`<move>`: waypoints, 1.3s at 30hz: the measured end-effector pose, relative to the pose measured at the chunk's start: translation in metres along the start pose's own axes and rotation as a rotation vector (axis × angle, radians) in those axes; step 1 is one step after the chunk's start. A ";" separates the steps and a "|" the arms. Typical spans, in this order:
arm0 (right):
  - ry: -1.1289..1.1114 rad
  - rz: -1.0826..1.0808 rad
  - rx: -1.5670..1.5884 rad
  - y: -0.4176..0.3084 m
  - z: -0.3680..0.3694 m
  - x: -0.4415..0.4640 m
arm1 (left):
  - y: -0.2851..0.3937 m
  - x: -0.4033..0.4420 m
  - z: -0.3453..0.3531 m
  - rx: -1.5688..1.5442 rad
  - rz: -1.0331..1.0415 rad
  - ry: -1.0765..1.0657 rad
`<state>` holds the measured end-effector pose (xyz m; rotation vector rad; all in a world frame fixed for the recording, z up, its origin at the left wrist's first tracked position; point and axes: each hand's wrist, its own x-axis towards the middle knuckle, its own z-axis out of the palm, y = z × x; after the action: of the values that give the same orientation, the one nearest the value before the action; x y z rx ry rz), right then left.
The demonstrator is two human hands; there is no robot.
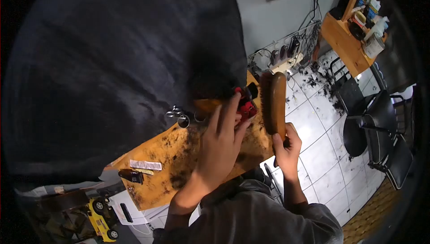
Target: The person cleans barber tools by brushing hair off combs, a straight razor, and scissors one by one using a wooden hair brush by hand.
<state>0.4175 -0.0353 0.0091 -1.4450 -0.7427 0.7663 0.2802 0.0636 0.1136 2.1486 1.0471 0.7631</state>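
Observation:
My right hand [287,147] is wrapped around the handle of a wooden brush [278,105], held upright with its dark bristles facing left. My left hand [221,139] reaches over the wooden table with its fingers stretched out and apart. Beside its fingertips is a red and black object [247,109]; I cannot tell its kind or whether the fingers touch it. Metal scissors [182,121] lie left of this hand, by the edge of a large black cloth [125,65]. Dark hair clippings cover much of the wooden table [163,147].
A dark hair clipper [131,176] and a paper strip [145,165] lie at the table's left end. A yellow toy car [102,221] is at lower left. Black chairs [378,127] stand on the hair-strewn tiled floor [329,172]. Bottles and a can [373,46] sit on a wooden shelf [345,42].

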 end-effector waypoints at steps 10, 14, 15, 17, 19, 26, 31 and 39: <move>-0.150 -0.068 -0.055 -0.008 0.063 -0.067 | -0.049 -0.113 -0.059 0.053 -0.099 0.116; -0.376 -0.104 -0.104 -0.006 0.103 -0.089 | -0.076 -0.164 -0.089 0.040 -0.204 0.226; -0.439 -0.183 -0.163 -0.007 0.117 -0.093 | -0.081 -0.178 -0.096 0.040 -0.262 0.240; -0.553 -0.337 -0.284 -0.008 0.140 -0.103 | -0.097 -0.205 -0.107 0.064 -0.315 0.294; -0.652 -0.246 -0.277 -0.014 0.168 -0.116 | -0.113 -0.228 -0.118 0.115 -0.300 0.379; -0.858 -0.424 -0.616 0.004 0.261 -0.139 | -0.156 -0.294 -0.151 -0.114 -0.566 0.374; -0.818 -0.463 -0.711 0.015 0.320 -0.148 | -0.187 -0.319 -0.158 -0.170 -0.617 0.350; -0.718 -0.484 -0.997 0.040 0.344 -0.162 | -0.218 -0.337 -0.167 -0.144 -0.528 0.333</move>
<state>0.0416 0.0263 -0.0288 -1.7108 -2.1596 0.5221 -0.1159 -0.0606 -0.0155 1.5450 1.5916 0.9135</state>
